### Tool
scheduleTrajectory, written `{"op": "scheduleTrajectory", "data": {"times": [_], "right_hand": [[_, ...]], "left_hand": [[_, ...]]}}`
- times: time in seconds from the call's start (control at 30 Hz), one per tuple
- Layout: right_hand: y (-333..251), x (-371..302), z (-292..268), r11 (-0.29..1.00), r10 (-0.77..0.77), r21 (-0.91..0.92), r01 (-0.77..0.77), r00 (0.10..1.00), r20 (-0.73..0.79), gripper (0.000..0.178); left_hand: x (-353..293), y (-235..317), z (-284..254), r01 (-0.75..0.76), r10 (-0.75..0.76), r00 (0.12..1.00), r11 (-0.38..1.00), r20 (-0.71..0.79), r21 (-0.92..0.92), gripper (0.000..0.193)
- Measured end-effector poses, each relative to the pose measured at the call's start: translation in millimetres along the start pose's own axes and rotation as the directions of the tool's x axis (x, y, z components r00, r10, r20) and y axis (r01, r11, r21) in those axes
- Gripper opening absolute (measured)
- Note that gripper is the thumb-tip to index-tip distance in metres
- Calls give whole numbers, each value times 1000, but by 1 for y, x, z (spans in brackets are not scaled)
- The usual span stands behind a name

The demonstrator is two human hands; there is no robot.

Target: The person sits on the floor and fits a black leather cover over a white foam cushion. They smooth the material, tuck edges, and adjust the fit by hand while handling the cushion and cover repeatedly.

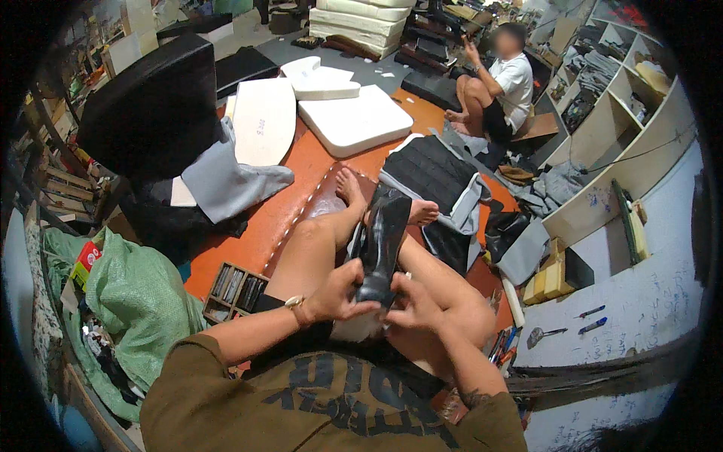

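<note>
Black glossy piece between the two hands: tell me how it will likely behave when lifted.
The black glossy piece probably flexes, since its surface looks creased. Its shine suggests it may slip somewhat. With the left hand and right hand at its near end, the far end might sag.

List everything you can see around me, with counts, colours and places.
Glossy piece: one, black, centre
Square cushion: one, white, upper centre
Curved board: one, white, left of cushion
Stacked slabs: several, white, top
Padded form: one, black, upper left
Draped fabric: one, grey, below form
Sack: one, green, lower left
Compartment box: one, brown, right of sack
Panel: one, black and grey, beyond glossy piece
Shelving: one, whitish, upper right
Foam: at least one, yellow, right
Pens: two, dark and blue, right
Co-worker: one, white top, upper right
Floor: one, orange, centre
Shirt: one, olive, bottom
Legs: two, bare, centre
Left grip: one, bare, on glossy piece
Right grip: one, bare, same piece
</note>
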State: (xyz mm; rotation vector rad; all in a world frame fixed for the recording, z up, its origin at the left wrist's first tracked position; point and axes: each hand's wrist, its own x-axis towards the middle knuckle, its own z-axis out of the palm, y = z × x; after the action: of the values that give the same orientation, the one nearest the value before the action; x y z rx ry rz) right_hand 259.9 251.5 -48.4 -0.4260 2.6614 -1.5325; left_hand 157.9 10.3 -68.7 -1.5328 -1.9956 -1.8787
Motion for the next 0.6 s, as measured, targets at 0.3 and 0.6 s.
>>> {"op": "scheduleTrajectory", "data": {"times": [0.3, 0.6], "right_hand": [[31, 109, -61, 908, 161, 414, -59, 963, -215, 53], [65, 135, -68, 905, 216, 423, 41, 812, -542, 39]], "left_hand": [[124, -54, -32, 105, -103, 993, 994, -57, 41, 35], [187, -92, -13, 162, -172, 979, 982, -110, -95, 25]]}}
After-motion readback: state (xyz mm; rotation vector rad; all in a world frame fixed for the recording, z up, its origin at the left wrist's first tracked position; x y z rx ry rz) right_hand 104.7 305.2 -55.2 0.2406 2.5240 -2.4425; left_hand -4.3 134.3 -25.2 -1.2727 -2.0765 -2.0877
